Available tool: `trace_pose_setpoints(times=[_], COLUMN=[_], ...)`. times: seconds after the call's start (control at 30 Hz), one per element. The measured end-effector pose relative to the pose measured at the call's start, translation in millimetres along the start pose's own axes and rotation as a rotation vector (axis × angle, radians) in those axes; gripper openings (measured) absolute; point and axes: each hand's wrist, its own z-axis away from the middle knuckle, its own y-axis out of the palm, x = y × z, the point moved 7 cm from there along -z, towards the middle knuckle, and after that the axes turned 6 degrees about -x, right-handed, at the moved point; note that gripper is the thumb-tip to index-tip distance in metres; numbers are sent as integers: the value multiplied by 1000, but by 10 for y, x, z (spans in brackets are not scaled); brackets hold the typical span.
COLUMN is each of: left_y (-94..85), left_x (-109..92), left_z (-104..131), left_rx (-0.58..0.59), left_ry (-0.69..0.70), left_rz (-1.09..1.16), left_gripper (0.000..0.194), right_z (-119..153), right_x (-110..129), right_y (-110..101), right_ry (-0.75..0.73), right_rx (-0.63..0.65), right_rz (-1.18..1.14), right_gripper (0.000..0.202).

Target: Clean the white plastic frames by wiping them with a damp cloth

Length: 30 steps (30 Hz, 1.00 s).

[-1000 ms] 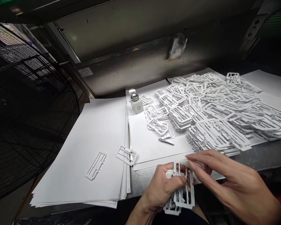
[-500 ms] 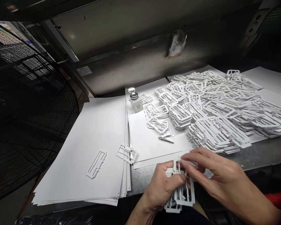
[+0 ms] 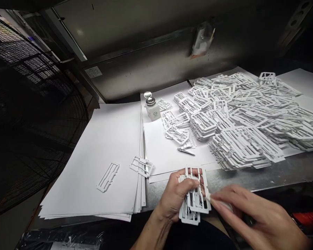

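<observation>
My left hand (image 3: 169, 198) is closed round a small stack of white plastic frames (image 3: 194, 208), thumb on top, just off the table's front edge. The uppermost frame stands up past the fingers, its thin inner bars showing. At its right side my right hand (image 3: 250, 211), slightly blurred, pinches a small white wad, which touches the frame's edge; its material is unclear. Two single frames lie to the left, one on the paper (image 3: 108, 177) and another across the sheets' edge (image 3: 142, 166). A slim metal tool (image 3: 186, 151) rests on the paper beyond my hands.
Large piles of white frames (image 3: 250, 146) cover the right side of the table. A white pump bottle (image 3: 153, 111) with its metal lid raised stands at the back. Paper sheets (image 3: 94, 139) lie left, beside a black fan cage (image 3: 41, 114). A plastic pouch (image 3: 202, 41) hangs on the back panel.
My right hand has moved down from the top of the uppermost frame to its lower right side. My left hand has shifted slightly left and up with the stack.
</observation>
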Motion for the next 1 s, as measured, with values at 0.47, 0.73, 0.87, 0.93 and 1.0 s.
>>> trace_pose_setpoints(times=[0.47, 0.73, 0.87, 0.93, 1.0], left_y=[109, 148, 166, 166, 162], left_x=[40, 90, 87, 88, 83], left_z=[-32, -70, -65, -69, -76], left_rx=[138, 236, 236, 215, 204], left_ry=[-53, -169, -151, -136, -120], left_rz=[219, 406, 411, 407, 407], left_gripper=[58, 42, 38, 36, 37], right_z=[177, 133, 81, 33, 2], right_x=[-51, -12, 127, 236, 288], right_y=[133, 114, 170, 201, 226], right_ry=[109, 42, -8, -74, -113], right_rx=[-93, -131, -177, -202, -183], right_rz=[-150, -145, -110, -104, -96], right_gripper=[19, 22, 22, 23, 22])
